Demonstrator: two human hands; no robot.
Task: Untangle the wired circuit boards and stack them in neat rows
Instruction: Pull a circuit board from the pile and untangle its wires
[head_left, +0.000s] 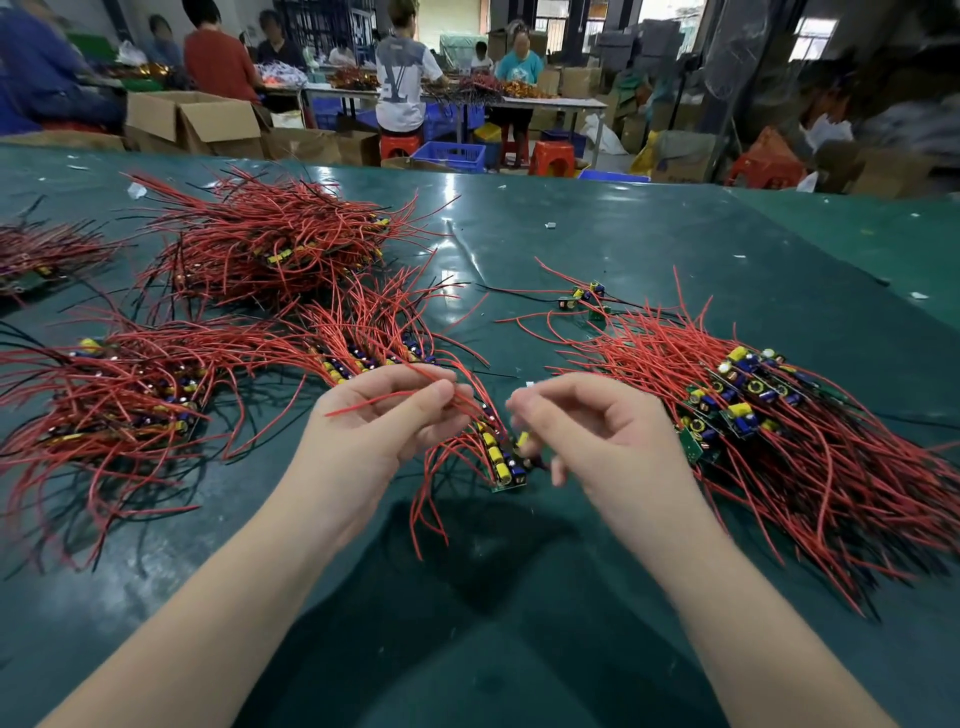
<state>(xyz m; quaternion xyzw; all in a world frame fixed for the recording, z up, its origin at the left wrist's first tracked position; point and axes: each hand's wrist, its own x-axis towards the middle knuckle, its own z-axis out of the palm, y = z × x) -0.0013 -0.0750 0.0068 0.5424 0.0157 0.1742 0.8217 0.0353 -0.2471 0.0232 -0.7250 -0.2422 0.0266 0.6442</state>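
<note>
Separating: left hand pinches red wires of centre row; right hand at 3 o'clock blurred, grip cannot tell. Next likely: free one board, lay it flush

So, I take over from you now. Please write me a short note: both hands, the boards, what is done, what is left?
Left hand: pinches red wires of the centre row of boards.
Right hand: fingers curled, blurred; a grip cannot be confirmed.
Done: stacked rows at right and at left.
Left: tangled pile at the back, a few loose boards behind the right stack, and finishing the centre row.
</note>
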